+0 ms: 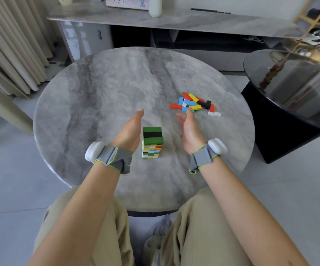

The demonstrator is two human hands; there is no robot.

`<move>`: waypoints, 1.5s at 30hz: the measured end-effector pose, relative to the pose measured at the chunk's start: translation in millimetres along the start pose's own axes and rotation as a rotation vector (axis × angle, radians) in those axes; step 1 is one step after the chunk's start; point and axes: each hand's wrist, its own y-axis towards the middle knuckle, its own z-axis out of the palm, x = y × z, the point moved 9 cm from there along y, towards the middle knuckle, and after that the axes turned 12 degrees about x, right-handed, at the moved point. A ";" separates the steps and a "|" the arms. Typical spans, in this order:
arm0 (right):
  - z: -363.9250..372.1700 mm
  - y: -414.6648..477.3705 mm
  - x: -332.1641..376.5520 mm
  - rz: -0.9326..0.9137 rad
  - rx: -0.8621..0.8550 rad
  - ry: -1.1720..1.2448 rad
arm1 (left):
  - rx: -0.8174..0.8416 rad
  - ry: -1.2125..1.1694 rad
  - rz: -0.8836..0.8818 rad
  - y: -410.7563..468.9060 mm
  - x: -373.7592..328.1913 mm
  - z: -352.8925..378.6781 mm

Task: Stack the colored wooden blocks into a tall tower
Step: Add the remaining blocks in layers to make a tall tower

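A tower of colored wooden blocks point(152, 143) stands near the front of the round marble table point(101, 96). Its top layer is green, black, green. My left hand point(130, 129) hovers just left of the tower, fingers straight, palm facing it, holding nothing. My right hand point(189, 129) is held open to the right of the tower with a clear gap, its fingertips close to a loose pile of blocks point(192, 103) in red, blue, yellow, black and white. A white block point(214, 113) lies apart at the pile's right edge.
A black glass side table point(289, 96) stands close on the right. Behind the round table runs a long marble sideboard point(174, 18) with a white bottle point(155, 6). Curtains point(11, 50) hang at the left. My knees sit under the table's front edge.
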 end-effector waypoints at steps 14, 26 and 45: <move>-161.2 42.8 34.7 -0.154 -0.215 -0.781 | 0.066 0.569 0.063 69.5 -5.6 165.4; -201.3 126.0 26.8 -0.048 0.004 -1.353 | -0.206 1.305 0.010 205.8 38.7 179.0; -173.2 56.4 27.9 -0.276 -0.153 -1.430 | 0.109 1.202 0.162 170.6 61.3 186.0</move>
